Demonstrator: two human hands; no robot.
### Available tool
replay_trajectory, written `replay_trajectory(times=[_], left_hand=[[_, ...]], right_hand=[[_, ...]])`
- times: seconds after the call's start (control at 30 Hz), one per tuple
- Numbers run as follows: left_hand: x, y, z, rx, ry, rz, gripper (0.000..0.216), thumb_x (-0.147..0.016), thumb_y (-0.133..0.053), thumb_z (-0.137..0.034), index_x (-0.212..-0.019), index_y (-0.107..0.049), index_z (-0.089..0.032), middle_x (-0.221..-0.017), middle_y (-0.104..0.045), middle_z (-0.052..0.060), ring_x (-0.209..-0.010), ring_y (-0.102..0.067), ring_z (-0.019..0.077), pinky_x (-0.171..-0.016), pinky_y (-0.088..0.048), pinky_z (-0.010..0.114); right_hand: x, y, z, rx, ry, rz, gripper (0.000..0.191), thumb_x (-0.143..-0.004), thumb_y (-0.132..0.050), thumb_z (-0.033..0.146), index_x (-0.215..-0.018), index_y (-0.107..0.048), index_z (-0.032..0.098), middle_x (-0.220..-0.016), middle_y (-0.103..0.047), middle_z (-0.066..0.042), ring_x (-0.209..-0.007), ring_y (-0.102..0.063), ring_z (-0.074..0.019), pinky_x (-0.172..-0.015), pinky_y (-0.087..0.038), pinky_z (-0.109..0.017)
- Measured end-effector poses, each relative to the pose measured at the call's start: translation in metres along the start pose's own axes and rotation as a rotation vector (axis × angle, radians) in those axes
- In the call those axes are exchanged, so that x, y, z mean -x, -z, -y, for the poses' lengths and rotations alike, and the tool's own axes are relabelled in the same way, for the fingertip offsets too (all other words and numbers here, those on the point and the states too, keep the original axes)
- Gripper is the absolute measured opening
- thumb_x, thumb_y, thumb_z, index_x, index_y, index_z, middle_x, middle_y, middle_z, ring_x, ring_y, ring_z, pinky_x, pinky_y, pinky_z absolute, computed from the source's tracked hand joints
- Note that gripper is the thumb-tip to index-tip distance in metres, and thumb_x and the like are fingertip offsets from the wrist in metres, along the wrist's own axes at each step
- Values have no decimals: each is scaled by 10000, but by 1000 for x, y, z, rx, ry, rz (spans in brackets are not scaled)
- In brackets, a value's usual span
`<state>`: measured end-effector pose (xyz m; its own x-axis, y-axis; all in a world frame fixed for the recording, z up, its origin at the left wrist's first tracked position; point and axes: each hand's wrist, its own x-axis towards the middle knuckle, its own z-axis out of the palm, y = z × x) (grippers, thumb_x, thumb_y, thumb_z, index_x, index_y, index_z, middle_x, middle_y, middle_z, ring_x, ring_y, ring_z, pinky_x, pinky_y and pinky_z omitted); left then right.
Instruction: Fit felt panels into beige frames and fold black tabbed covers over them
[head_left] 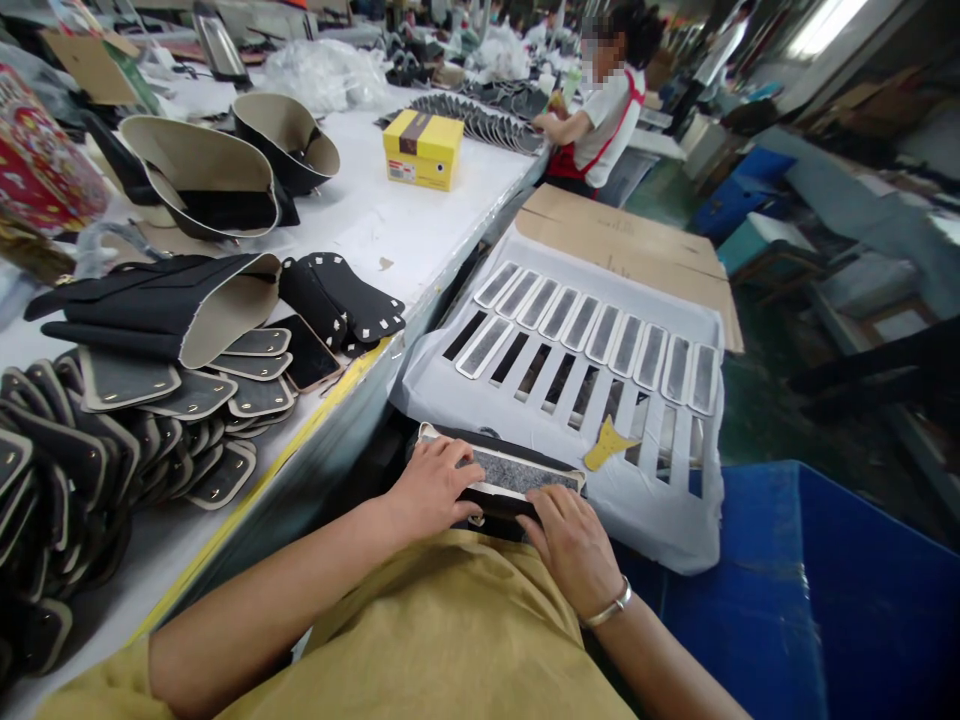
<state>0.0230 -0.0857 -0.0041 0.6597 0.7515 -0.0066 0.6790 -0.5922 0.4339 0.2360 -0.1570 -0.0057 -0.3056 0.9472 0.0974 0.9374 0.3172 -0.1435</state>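
Table edge blocks left; slotted tray ahead; blue bin right.

Both forearms come in from the bottom of the frame and converge toward centre, just past the lap. Left hand: palm down, fingers curled and pointing right, pressing flat; bare wrist, elbow bent out to the left. Right hand: palm down, fingers together and pointing up-left, knuckles raised; metal bangle on the wrist. Fingertips of the two hands near each other, not touching. Neither hand closed in a fist.
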Motion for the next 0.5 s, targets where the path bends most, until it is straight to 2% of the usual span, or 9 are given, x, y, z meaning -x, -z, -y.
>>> replay_trajectory(times=[0.17, 0.37, 0.5], left_hand=[[8, -11, -4, -31, -4, -81, 245, -745, -659, -333, -963, -606, -235, -1098, -539, 54, -1034, -440, 266, -828, -353, 405], [11, -15, 17, 85, -91, -125, 190, -785, -621, -315, -945, -616, -213, -1007, -578, 41, -972, -488, 205, -825, -370, 335], [9, -19, 21, 86, -93, -159, 166, -817, -581, -349, -892, -638, -212, -952, -604, 37, -946, -508, 199, -804, -375, 329]], right_hand=[[-35, 9, -3, -85, 99, 257, 89, -797, -601, 237, -823, -543, 175, -842, -566, -32, -783, -520, -163, -693, -393, -271], [-76, 18, -6, 15, 132, 548, 209, -731, -652, 391, -747, -583, 194, -742, -614, -3, -652, -548, -147, -537, -301, -239], [-91, 18, -1, 80, 141, 661, 263, -698, -654, 462, -730, -626, 203, -687, -634, -21, -644, -571, -180, -509, -278, -245]])
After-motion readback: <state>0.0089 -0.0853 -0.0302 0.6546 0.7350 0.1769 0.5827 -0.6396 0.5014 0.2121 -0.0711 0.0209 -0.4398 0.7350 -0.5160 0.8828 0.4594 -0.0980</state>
